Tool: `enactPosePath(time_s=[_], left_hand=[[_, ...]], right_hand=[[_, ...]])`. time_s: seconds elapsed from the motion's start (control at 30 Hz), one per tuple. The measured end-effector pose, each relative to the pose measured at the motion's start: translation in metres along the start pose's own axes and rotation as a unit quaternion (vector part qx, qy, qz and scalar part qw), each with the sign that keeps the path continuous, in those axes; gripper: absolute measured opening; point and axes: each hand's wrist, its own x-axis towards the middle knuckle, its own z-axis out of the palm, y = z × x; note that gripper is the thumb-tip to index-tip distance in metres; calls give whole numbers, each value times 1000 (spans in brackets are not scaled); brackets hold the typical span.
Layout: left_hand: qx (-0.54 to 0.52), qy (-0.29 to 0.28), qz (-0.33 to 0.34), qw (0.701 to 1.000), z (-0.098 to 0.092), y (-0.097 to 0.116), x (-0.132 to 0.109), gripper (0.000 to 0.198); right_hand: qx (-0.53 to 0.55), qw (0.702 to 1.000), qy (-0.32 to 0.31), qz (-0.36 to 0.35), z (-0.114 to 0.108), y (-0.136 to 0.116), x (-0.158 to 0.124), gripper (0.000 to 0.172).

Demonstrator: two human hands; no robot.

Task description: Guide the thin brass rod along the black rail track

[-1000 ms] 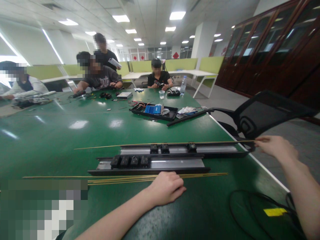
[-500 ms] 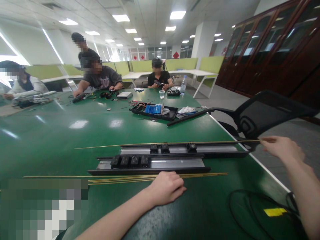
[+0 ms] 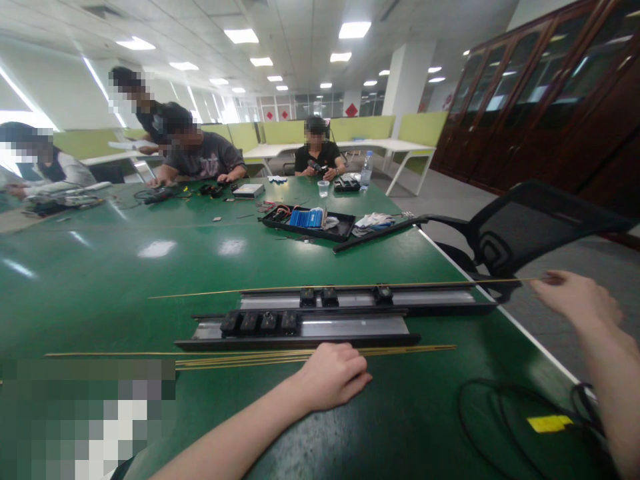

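My right hand [image 3: 577, 297], past the table's right edge, pinches a long thin brass-coloured rod [image 3: 505, 282] near its right end. The rod runs leftward along the back edge of the farther black-edged metal rail [image 3: 435, 298], which carries three small black blocks [image 3: 330, 296]. My left hand [image 3: 334, 377] rests on the tabletop with its fingers curled in. It lies against a bundle of similar rods [image 3: 240, 361], hiding part of them. Between the hand and the far rail sits a shorter rail [image 3: 355, 327] with several black blocks [image 3: 269, 324] grouped at its left.
A black tray [image 3: 340, 228] with a blue finned part [image 3: 307, 219], white gloves [image 3: 373, 223] and a black bar [image 3: 375, 235] lie farther back. A black cable [image 3: 480, 437] coils at front right. An office chair [image 3: 540, 227] stands right; several people work beyond.
My right hand has shifted slightly right, showing more of the rod's right end, while the rod's left tip looks unmoved. My left hand is still. A standing person at the back leaned left.
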Motion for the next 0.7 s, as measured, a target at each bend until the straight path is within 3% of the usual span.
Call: enactPosePath(time_s=[0.13,0.7], left_hand=[[-2,0,0,1000,0,0,0,27],[-14,-3,0,1000,0,0,0,26]], right_hand=[[52,994,-60,75,-4,-1,-4,72],[75,995,-41,57,-4,1,-4,74]])
